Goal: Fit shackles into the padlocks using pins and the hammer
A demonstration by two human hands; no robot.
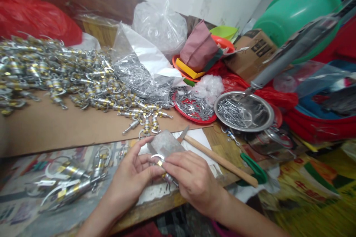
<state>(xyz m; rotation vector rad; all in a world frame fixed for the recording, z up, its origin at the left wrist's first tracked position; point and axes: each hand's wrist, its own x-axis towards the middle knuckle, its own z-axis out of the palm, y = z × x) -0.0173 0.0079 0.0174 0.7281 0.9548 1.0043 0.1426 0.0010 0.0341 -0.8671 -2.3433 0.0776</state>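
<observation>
And here both grips are closed on one small silver metal fitting with a gold-coloured band and a curved hook (160, 163). By the left hand (137, 174) it is steadied near its hooked end, thumb below, the fingers curled behind with only a narrow gap left; by the right hand (196, 179) it is pinched from above, much of the body being covered by the knuckles.

The hook is pointed away and to the left, its curve bowed outward — the long axis is slanted from there back toward the wearer and rightward. The forearms are brought in from either side, the left palm turned inward, the back of the right hand turned up.

Just beyond the grip, a grey, flat-faced rectangular block (167, 142) is seen; to its right, a long, round, pale wooden handle (222, 161) is laid slantwise. Left of the grip, similar silver-and-gold hooked fittings (73, 174) are scattered, and farther beyond, a large heap of silver-and-gold metal fittings (91, 85) is spread.
</observation>
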